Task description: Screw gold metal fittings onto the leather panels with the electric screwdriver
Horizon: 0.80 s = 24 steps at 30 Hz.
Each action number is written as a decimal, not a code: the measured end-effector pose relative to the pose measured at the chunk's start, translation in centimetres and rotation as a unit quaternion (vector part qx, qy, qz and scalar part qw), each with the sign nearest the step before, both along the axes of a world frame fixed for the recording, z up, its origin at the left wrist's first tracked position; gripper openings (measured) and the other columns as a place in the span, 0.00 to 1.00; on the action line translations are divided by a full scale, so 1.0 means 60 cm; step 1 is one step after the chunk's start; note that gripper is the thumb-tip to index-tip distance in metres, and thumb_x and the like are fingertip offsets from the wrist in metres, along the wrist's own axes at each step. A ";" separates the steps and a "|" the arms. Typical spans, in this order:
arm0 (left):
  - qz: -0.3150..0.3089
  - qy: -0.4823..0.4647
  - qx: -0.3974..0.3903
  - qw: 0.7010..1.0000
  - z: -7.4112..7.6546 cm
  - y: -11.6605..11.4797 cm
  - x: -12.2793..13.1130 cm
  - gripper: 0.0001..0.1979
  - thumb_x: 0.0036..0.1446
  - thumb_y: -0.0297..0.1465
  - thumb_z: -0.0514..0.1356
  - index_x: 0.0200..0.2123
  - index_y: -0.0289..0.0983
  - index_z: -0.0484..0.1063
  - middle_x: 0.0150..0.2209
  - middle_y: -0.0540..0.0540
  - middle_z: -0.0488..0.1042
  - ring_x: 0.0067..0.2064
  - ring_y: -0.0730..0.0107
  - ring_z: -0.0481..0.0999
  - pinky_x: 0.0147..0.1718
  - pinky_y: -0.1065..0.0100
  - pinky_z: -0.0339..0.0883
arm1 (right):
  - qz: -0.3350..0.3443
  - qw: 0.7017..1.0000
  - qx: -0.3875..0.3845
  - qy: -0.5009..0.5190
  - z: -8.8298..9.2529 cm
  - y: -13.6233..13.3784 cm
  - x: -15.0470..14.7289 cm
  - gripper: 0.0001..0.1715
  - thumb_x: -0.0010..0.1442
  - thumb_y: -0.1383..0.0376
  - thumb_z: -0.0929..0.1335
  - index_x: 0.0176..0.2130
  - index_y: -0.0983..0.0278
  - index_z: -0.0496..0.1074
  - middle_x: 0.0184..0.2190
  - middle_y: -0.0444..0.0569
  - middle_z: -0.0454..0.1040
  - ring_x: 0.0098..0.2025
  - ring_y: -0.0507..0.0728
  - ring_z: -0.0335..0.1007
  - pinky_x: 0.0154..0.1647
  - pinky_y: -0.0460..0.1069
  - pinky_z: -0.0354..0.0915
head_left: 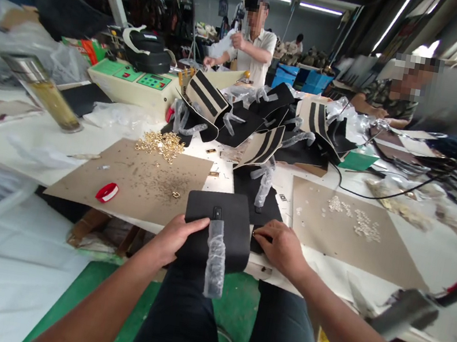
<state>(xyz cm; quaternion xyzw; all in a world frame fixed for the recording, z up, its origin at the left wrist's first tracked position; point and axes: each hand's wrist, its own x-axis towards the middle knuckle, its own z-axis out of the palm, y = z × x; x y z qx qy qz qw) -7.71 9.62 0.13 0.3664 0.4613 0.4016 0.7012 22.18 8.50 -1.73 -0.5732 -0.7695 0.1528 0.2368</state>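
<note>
My left hand (176, 235) grips the left edge of a black leather panel (233, 224), thumb on top. A strap (215, 262) wrapped in clear plastic hangs from a small dark fitting (217, 213) on the panel and reaches past its lower edge. To the right of the panel, my right hand (283, 247) pinches a tiny gold-coloured piece (255, 233) between thumb and fingertips, close above the table edge. Its exact kind is too small to make out. Another black panel (247, 189) with a plastic-wrapped strap (264, 186) lies just beyond.
Gold-coloured hardware (162, 145) and a red ring-shaped roll (107, 193) lie on a brown board (92, 171) at left. Small clear pieces (366, 226) sit on another board (311, 226). Striped panels (208, 97) are heaped behind. A bottle (48, 97) stands left. Two people (264, 43) work opposite.
</note>
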 end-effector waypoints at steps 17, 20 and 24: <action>0.018 0.255 0.182 0.950 0.113 -0.183 0.061 0.23 0.61 0.50 0.66 0.52 0.41 0.84 0.48 0.42 0.86 0.53 0.40 0.82 0.56 0.53 0.75 | 0.063 0.980 0.089 0.167 0.162 -0.188 -0.093 0.24 0.67 0.50 0.73 0.56 0.59 0.79 0.45 0.56 0.80 0.45 0.65 0.77 0.48 0.61 0.75; 0.014 0.277 0.227 0.934 0.116 -0.234 0.095 0.25 0.64 0.47 0.64 0.62 0.45 0.77 0.53 0.41 0.84 0.57 0.40 0.80 0.58 0.52 0.74 | 0.055 0.976 0.045 0.205 0.166 -0.209 -0.095 0.38 0.63 0.42 0.74 0.62 0.61 0.75 0.53 0.59 0.78 0.51 0.69 0.76 0.53 0.63 0.74; -0.042 0.283 0.318 0.904 0.097 -0.294 0.132 0.44 0.59 0.34 0.69 0.75 0.54 0.56 0.73 0.41 0.64 0.71 0.42 0.67 0.62 0.54 0.74 | 0.064 0.941 -0.052 0.329 0.166 -0.232 -0.078 0.34 0.61 0.39 0.74 0.55 0.58 0.78 0.51 0.55 0.79 0.51 0.67 0.76 0.54 0.60 0.74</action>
